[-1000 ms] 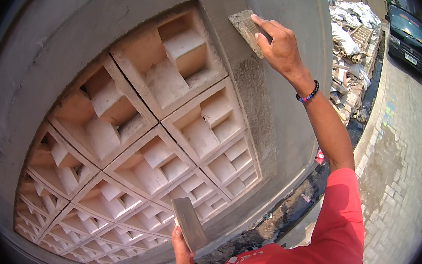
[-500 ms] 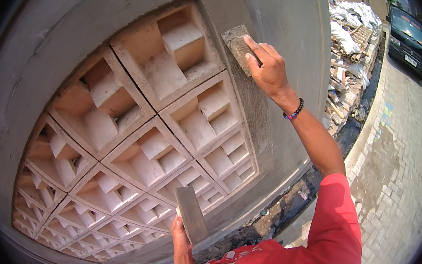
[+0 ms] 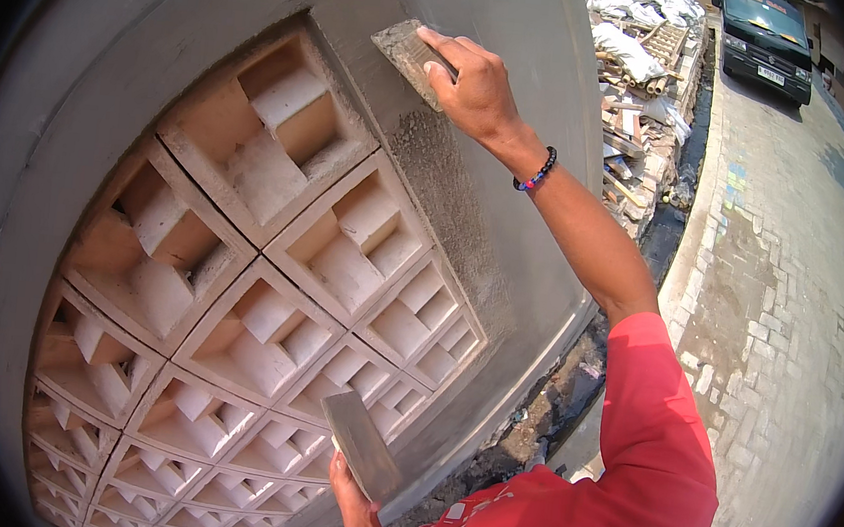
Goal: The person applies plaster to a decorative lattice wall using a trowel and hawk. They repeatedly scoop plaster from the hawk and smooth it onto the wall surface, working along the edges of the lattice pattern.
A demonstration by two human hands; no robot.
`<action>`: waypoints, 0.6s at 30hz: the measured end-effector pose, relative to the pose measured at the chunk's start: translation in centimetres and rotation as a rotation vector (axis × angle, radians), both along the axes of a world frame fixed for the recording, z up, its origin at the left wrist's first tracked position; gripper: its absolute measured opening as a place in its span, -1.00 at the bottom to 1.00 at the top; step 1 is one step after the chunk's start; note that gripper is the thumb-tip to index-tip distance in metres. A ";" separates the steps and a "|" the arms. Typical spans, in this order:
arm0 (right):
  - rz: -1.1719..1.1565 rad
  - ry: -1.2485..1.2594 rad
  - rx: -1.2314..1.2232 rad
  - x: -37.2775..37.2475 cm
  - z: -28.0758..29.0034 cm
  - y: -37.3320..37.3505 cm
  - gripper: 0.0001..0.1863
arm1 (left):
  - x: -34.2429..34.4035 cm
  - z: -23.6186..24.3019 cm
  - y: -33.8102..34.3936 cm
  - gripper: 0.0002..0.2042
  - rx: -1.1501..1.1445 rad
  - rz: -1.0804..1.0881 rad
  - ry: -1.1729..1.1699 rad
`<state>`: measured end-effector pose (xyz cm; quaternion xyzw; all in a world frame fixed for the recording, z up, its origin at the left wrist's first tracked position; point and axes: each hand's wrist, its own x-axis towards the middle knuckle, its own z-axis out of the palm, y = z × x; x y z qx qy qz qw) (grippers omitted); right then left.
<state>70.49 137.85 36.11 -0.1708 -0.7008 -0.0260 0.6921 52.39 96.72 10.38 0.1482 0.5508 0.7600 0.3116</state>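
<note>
My right hand (image 3: 477, 90) is closed round the handle of a rectangular plastering float (image 3: 397, 51), its face against the grey plastered wall (image 3: 546, 104). The float is at the upper part of a rough, coarse-textured strip of mortar (image 3: 441, 187), beside the patterned ventilation blocks (image 3: 265, 178). Low in the view, my left hand (image 3: 352, 493) grips a flat rectangular finishing trowel (image 3: 362, 445) in front of the lower blocks. Its grey blade is tilted and apart from the strip; the handle is mostly hidden behind the blade.
A drainage ditch (image 3: 555, 411) with dark debris runs along the wall's foot. Rubble and white sacks (image 3: 633, 51) are piled at the upper right, beside a paved lane (image 3: 768, 324). A dark vehicle (image 3: 766, 43) stands farther up the lane.
My right hand has slid the float upward along the rough strip, uncovering more of it. The left hand still holds the trowel in much the same pose. My view has shifted to the right.
</note>
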 end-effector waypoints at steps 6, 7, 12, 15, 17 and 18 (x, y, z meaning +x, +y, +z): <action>0.042 -0.106 -0.061 -0.1 -9.4 -1.4 -0.60 | -0.5 -1.5 -0.2 -0.63 0.055 -0.014 -0.045; 0.073 -0.126 -0.099 0.6 -10.4 -2.0 -0.58 | -0.4 -1.5 -0.6 -0.63 0.059 -0.005 -0.065; 0.504 0.052 -0.572 3.2 -8.2 -3.4 -0.51 | -1.6 -2.1 -1.6 -0.59 0.065 -0.089 -0.041; 0.659 0.205 -0.566 2.7 -3.5 -3.2 -0.53 | -1.3 -2.2 -1.6 -0.59 0.102 -0.116 -0.021; 0.505 0.160 -0.400 1.4 -1.0 -2.8 -0.54 | -0.7 -2.1 -1.8 -0.59 0.122 -0.118 -0.020; 0.426 0.143 -0.316 0.6 0.1 -2.6 -0.55 | -0.4 -2.0 -2.0 -0.59 0.131 -0.113 -0.026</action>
